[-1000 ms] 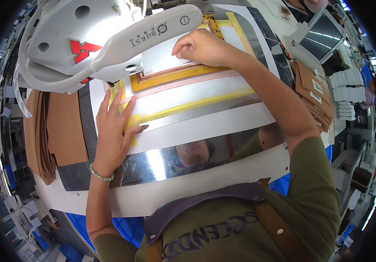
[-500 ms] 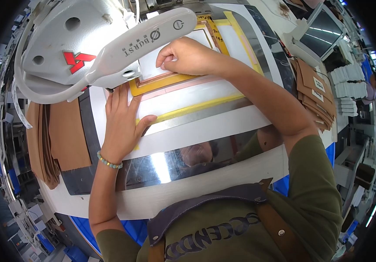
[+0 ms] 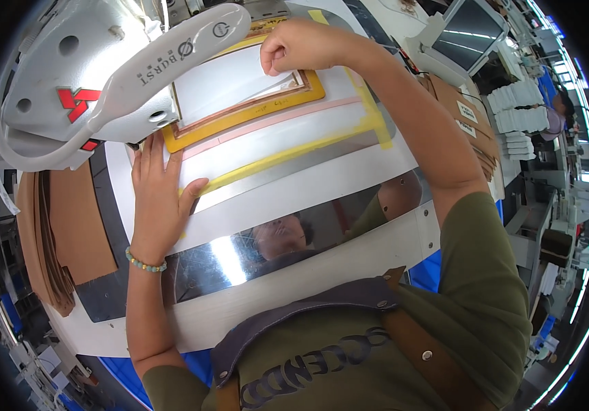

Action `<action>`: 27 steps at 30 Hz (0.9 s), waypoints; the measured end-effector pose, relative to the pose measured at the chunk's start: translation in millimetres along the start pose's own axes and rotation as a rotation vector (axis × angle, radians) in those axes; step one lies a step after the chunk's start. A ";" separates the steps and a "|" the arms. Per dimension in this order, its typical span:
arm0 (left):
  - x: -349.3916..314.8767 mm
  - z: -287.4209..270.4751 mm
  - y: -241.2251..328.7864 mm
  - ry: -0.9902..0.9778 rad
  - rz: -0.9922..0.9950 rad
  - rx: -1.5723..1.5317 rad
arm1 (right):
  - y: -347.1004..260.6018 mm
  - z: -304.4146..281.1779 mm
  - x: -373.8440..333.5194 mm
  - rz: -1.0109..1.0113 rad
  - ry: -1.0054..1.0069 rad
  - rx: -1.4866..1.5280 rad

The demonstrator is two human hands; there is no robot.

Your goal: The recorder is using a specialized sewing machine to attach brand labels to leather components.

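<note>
My left hand (image 3: 154, 205), with a beaded bracelet at the wrist, lies flat with fingers spread on the white sheeting, its fingertips by the near left corner of a yellow frame (image 3: 239, 118). Inside that frame is a white sheet (image 3: 219, 85), with a lifted or creased edge towards the right. Over this part of the sheet my right hand (image 3: 298, 46) is closed, thumb against curled fingers; whatever is between them is hidden. Yellow tape (image 3: 260, 161) and a pink strip (image 3: 239, 135) run along the white sheeting in front of the frame.
A white machine head (image 3: 41, 82) with a pale lamp arm (image 3: 164, 58) overhangs the work at the left. Brown card pieces (image 3: 79, 226) stand at the left, more brown card (image 3: 458, 109) at the right. A shiny metal plate (image 3: 294, 240) lies nearest me; a screen (image 3: 469, 34) stands far right.
My right hand has moved right and farther away across the sheet, and an edge there now shows lifted or creased. My left hand stays flat by the frame. The whole view has shifted.
</note>
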State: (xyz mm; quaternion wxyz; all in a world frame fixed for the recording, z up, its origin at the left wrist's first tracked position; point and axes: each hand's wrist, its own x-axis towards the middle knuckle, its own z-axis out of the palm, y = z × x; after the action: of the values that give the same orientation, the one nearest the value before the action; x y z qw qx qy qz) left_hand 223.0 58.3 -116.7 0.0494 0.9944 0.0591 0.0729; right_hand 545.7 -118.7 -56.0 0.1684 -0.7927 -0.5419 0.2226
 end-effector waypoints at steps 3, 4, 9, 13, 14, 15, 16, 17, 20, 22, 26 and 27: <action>0.1 1.5 -1.5 -0.005 0.010 -0.002 | -4.8 2.7 -13.7 -0.034 0.005 -0.098; 0.4 1.6 -1.1 -0.003 0.011 -0.006 | -6.3 2.5 -17.1 -0.007 -0.021 -0.114; 0.6 1.1 -0.5 0.007 0.036 -0.007 | -0.9 3.9 -23.4 0.024 -0.039 -0.117; -0.6 0.9 -1.7 0.005 0.041 0.000 | -2.9 2.6 -23.9 0.014 -0.058 -0.117; -1.2 2.1 -2.8 0.003 0.028 -0.016 | -5.9 1.7 -24.1 0.012 -0.071 -0.136; -1.3 3.0 -3.4 0.002 0.017 -0.031 | -7.5 0.9 -23.7 0.013 -0.070 -0.138; -1.3 3.5 -3.3 0.004 0.018 -0.032 | -8.9 0.5 -23.1 0.031 -0.084 -0.135; -1.3 4.0 -3.1 0.008 0.022 -0.015 | -9.5 0.1 -23.1 0.049 -0.099 -0.132; -0.5 1.7 -1.3 0.009 0.036 0.030 | -4.3 2.5 -22.7 0.028 -0.071 -0.112; -0.9 0.5 0.1 0.006 0.046 0.057 | -2.7 4.3 -23.0 0.017 -0.054 -0.112; -0.5 1.3 0.7 0.009 0.043 0.071 | 1.4 5.2 -22.9 -0.012 -0.023 -0.124; -0.8 1.4 0.4 0.004 0.039 0.080 | 0.5 5.2 -22.6 -0.013 -0.025 -0.124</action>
State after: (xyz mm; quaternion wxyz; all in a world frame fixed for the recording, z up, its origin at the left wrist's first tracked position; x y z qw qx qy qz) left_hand 222.4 57.8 -118.2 0.0081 0.9964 0.0425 0.0733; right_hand 536.3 -139.9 -56.7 0.1136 -0.7952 -0.5618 0.1977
